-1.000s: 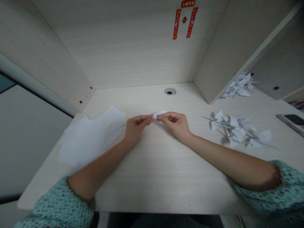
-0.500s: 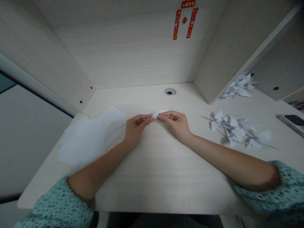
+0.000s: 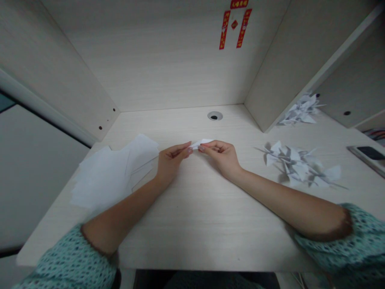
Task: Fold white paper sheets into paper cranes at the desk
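Since the small folded white paper piece [image 3: 196, 144] at frame centre is slim, it probably needs fingertip control: left hand [image 3: 171, 161] grip clamped on left end, right hand [image 3: 223, 155] grip on right. Flat white paper sheets [image 3: 102, 172] handy at left; spiky folded white paper pieces [image 3: 296, 166] loose on pale wood-grain worktop [image 3: 186, 228] at right, no container seen.

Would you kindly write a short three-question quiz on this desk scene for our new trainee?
1. What do the left hand and right hand pinch between them?
2. True or false: the loose white sheets lie on the left side of the desk.
3. What colour are the upright strips on the back panel: A) blue, B) red, C) green?

Key: 1. a small folded piece of white paper; 2. true; 3. B.
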### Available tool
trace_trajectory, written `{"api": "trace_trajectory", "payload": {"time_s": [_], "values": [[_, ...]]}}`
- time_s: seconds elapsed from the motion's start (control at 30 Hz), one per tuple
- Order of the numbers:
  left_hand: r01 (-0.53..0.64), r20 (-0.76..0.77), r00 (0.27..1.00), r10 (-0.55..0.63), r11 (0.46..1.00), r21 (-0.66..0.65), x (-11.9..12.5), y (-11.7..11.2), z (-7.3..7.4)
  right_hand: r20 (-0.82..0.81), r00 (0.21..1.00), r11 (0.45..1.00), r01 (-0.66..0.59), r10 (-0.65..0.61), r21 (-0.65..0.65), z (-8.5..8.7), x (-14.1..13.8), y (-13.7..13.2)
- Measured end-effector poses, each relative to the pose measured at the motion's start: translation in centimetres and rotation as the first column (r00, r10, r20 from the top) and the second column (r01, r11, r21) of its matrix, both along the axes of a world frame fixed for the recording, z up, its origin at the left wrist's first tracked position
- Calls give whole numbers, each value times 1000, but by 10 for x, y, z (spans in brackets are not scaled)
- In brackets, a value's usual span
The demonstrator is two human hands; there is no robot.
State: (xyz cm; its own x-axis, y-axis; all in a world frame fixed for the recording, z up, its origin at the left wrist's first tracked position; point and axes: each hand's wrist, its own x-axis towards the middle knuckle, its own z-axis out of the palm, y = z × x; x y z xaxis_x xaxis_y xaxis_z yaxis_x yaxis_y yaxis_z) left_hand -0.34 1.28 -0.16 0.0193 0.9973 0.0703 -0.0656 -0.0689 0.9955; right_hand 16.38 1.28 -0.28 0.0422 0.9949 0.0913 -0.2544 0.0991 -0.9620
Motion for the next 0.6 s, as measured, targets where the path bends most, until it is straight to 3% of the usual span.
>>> {"api": "trace_trajectory", "payload": {"time_s": [0.6], "values": [[0,-17,1000,0,1000,0,1,-1,0,-40,999,1000,3,-3,13,-5,0,4]]}}
